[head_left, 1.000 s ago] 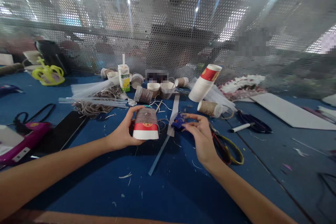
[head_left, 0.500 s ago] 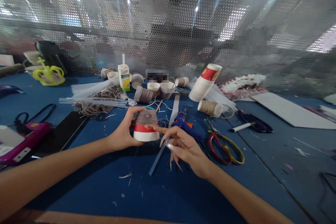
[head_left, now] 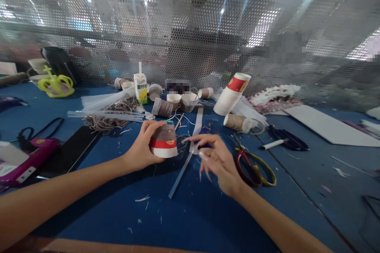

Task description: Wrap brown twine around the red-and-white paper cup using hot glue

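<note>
A paper cup [head_left: 164,144] is upside down in my left hand [head_left: 141,146], whose fingers and thumb wrap its left side. Grey-brown cord is wound around its narrow upper part; below that its red band and white rim show. To the right of the cup, my right hand [head_left: 219,162] hovers apart from it, fingers loosely bent and spread, with nothing visible in them. A blue glue gun [head_left: 204,131] lies mostly hidden behind that hand. Below the hand, a clear glue stick [head_left: 180,176] rests on the table, and scissors [head_left: 249,166] with red and yellow handles lie to its right.
A leaning stack of paper cups [head_left: 228,101], a drink carton [head_left: 140,89] and several cord-wrapped cups stand toward the back. A tangle of grey cord [head_left: 111,116] and a black phone [head_left: 71,150] lie left. A perforated metal screen [head_left: 190,19] closes off the rear.
My right hand has drawn away from the cup to the right, its index finger leaving the red band. The cup in my left hand has shifted and tilted slightly.
</note>
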A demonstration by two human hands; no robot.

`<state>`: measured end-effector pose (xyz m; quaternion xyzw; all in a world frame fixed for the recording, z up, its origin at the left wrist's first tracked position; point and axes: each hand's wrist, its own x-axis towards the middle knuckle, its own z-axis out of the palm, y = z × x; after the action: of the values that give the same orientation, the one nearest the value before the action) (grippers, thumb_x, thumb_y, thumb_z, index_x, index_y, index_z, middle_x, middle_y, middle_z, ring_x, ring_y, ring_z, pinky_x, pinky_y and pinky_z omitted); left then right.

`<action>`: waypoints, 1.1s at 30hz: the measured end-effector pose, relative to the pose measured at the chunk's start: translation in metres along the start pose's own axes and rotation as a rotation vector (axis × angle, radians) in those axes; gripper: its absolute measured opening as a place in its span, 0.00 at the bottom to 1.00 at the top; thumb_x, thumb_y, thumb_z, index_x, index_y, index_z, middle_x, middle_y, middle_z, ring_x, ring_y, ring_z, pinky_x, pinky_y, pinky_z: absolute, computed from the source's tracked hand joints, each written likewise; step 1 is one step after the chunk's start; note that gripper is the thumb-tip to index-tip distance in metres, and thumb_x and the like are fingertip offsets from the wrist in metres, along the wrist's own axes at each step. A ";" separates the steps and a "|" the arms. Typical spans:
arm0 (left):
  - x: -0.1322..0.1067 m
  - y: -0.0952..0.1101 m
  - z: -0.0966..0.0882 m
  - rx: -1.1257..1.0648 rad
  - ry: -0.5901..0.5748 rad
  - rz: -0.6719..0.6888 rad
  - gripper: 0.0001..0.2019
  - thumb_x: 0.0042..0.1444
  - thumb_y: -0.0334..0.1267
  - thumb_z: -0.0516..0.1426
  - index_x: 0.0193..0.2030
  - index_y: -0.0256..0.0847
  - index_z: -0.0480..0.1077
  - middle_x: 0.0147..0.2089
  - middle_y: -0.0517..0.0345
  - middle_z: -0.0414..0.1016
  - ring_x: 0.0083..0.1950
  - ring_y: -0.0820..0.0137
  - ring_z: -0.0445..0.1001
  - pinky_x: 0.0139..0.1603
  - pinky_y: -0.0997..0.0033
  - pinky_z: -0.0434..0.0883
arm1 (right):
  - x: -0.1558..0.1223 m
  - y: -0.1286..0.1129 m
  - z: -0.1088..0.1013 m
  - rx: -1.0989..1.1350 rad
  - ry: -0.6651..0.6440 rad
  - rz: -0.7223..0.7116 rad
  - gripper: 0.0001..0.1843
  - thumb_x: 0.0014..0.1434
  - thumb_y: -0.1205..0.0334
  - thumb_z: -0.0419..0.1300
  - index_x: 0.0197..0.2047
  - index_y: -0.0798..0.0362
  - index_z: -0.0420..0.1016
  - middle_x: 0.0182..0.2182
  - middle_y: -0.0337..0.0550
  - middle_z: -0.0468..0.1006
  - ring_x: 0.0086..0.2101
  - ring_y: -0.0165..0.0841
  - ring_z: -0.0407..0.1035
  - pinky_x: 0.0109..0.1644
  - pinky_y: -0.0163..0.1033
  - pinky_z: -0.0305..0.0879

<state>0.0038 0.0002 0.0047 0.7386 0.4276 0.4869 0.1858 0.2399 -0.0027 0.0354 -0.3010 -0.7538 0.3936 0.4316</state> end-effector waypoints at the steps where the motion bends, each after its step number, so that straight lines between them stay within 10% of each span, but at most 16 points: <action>1: 0.000 0.001 0.000 0.039 0.002 0.004 0.40 0.37 0.30 0.66 0.59 0.49 0.57 0.53 0.53 0.57 0.58 0.56 0.63 0.61 0.44 0.67 | -0.001 -0.003 0.003 -0.042 -0.127 -0.045 0.04 0.61 0.62 0.53 0.41 0.50 0.64 0.49 0.49 0.74 0.16 0.20 0.59 0.21 0.33 0.64; 8: 0.000 0.004 0.002 0.116 -0.013 0.059 0.40 0.38 0.32 0.68 0.59 0.49 0.57 0.54 0.51 0.55 0.58 0.55 0.63 0.59 0.45 0.70 | 0.000 -0.012 0.017 -0.324 -0.453 -0.065 0.12 0.61 0.64 0.55 0.48 0.49 0.62 0.52 0.50 0.73 0.19 0.22 0.58 0.24 0.33 0.60; 14: -0.001 0.002 0.002 0.014 0.043 0.045 0.37 0.41 0.31 0.66 0.58 0.48 0.56 0.55 0.50 0.56 0.59 0.54 0.63 0.57 0.46 0.71 | -0.001 -0.012 0.013 -0.309 -0.238 -0.071 0.02 0.63 0.63 0.51 0.38 0.50 0.63 0.55 0.50 0.73 0.17 0.21 0.55 0.23 0.34 0.59; 19: -0.001 -0.003 0.001 -0.275 0.033 -0.071 0.39 0.42 0.33 0.66 0.58 0.49 0.51 0.58 0.49 0.56 0.53 0.60 0.71 0.53 0.52 0.76 | -0.001 -0.006 0.004 -0.282 0.090 -0.024 0.09 0.65 0.57 0.50 0.36 0.51 0.67 0.33 0.43 0.78 0.15 0.24 0.57 0.19 0.35 0.60; 22: 0.000 -0.005 0.001 -0.443 -0.047 -0.091 0.42 0.41 0.38 0.69 0.58 0.50 0.49 0.60 0.48 0.59 0.56 0.57 0.71 0.55 0.51 0.74 | 0.002 0.002 -0.001 -0.344 0.220 -0.159 0.17 0.57 0.53 0.61 0.47 0.49 0.64 0.43 0.49 0.74 0.35 0.37 0.72 0.36 0.43 0.73; 26: 0.000 -0.006 0.000 -0.571 -0.210 -0.071 0.46 0.36 0.47 0.72 0.58 0.50 0.50 0.63 0.44 0.57 0.63 0.50 0.66 0.61 0.46 0.69 | 0.006 0.012 -0.002 -0.465 0.025 -0.304 0.54 0.45 0.45 0.71 0.66 0.49 0.45 0.65 0.58 0.53 0.64 0.52 0.49 0.65 0.59 0.52; 33: -0.003 -0.003 0.000 -0.540 -0.328 -0.014 0.48 0.34 0.47 0.72 0.60 0.50 0.51 0.64 0.43 0.55 0.65 0.48 0.62 0.64 0.41 0.63 | 0.005 0.021 0.009 -0.451 -0.074 -0.315 0.44 0.50 0.58 0.67 0.65 0.50 0.50 0.60 0.56 0.60 0.61 0.49 0.57 0.64 0.57 0.55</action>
<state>0.0018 -0.0005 0.0009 0.7283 0.2523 0.4559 0.4451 0.2319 0.0086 0.0169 -0.2540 -0.8752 0.1548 0.3816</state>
